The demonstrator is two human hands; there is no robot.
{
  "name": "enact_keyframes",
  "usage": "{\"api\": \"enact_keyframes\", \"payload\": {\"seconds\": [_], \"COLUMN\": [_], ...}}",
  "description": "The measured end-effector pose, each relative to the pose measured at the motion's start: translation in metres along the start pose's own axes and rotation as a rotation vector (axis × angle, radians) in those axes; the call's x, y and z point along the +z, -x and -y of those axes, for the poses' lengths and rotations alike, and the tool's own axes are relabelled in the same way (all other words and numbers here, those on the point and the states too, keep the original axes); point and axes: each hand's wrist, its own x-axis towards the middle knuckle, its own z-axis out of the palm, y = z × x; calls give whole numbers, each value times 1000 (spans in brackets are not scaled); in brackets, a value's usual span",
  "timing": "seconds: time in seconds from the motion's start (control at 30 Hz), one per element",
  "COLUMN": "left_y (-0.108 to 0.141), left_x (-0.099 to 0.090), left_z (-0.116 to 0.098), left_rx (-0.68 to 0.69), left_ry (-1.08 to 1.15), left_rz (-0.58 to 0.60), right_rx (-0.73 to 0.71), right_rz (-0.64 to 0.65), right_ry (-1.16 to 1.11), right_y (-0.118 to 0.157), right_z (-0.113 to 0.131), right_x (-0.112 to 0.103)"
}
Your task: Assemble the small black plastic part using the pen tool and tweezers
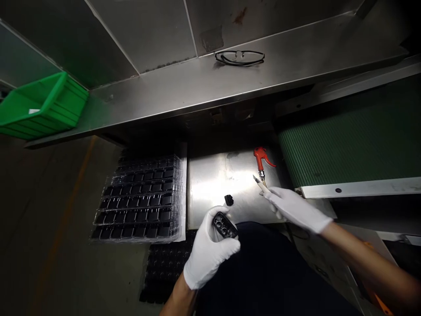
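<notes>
My left hand (210,248), in a white glove, is closed around a small black plastic housing (225,225) with round recesses facing up. Just above it on the metal worktop (210,175) lies a smaller black part (229,200). Further right, my gloved right hand (289,205) grips a craft knife (261,183) with a pale handle, its blade pointing up and left. A red air blow gun (261,158) lies on the worktop beyond the knife tip, its metal fitting close to the blade.
Stacked clear trays of black parts (138,202) stand left of the worktop. A green ribbed conveyor belt (355,136) runs along the right. Above, a metal shelf (164,94) carries eyeglasses (240,58) and a green bin (62,105). More black trays (167,263) sit lower down.
</notes>
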Motion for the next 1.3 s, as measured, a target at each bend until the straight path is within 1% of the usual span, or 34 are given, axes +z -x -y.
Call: {"api": "enact_keyframes", "payload": {"seconds": [0.03, 0.07, 0.13, 0.2, 0.27, 0.3, 0.33, 0.4, 0.47, 0.5, 0.57, 0.63, 0.67, 0.73, 0.77, 0.83, 0.87, 0.9, 0.93, 0.97, 1.0, 1.03, 1.1, 1.17, 1.3], "left_y": [1, 1, 1, 1, 1, 1, 1, 2, 2, 3, 4, 4, 4, 4, 3, 3, 2, 2, 1, 1, 0, 0, -1, -2, -3], "left_x": [0, 0, 0, -1, -1, -1, 0, 5, 11, 14, 19, 22, 22, 21, 21, 21, 21, 22, 22, 23, 23, 23, 21, 19, 15], "left_z": [-1, -1, -3, -4, -5, -5, -6, -7, -9, -10, -10, -10, -10, -11, -11, -12, -12, -13, -13, -13, -14, -14, -13, -13, -18], "left_rx": [-5, -9, 1, 28, 31, 17, -8, -48, -43, -33, -3, 51, 91, 180, 221, 299, 334, 358, 369, 364, 347, 320, 261, 219, 128], "left_ry": [51, 104, 223, 330, 353, 306, 214, -74, -379, -495, -633, -691, -715, -775, -807, -870, -891, -902, -906, -907, -906, -908, -924, -943, -951], "left_rz": [33, 71, 146, 190, 181, 155, 112, -13, -135, -175, -194, -151, -118, -64, -46, -36, -39, -32, -18, 2, 21, 41, 68, 102, 206], "right_rx": [35, 72, 108, 113, 109, 109, 110, 112, 119, 123, 123, 95, 57, -56, -146, -388, -600, -789, -940, -1052, -1119, -1148, -1141, -1111, -1070], "right_rz": [-26, -48, -73, -100, -120, -125, -126, -123, -118, -115, -116, -144, -170, -231, -265, -317, -346, -340, -292, -245, -175, -105, 2, 61, 168], "right_ry": [116, 176, 274, 359, 427, 449, 465, 486, 504, 513, 535, 561, 569, 566, 543, 466, 393, 360, 349, 360, 399, 464, 620, 738, 797], "right_y": [-23, -44, -76, -97, -109, -114, -119, -126, -131, -133, -132, -124, -118, -96, -82, -47, -27, -8, 11, 27, 41, 51, 61, 60, 52], "right_z": [-17, -35, -66, -88, -100, -103, -106, -110, -114, -115, -115, -109, -103, -85, -74, -47, -32, -17, -3, 10, 22, 30, 41, 42, 37], "right_x": [11, 22, 43, 59, 69, 72, 73, 74, 73, 73, 71, 69, 67, 61, 56, 43, 36, 29, 24, 20, 17, 17, 20, 25, 31]}}
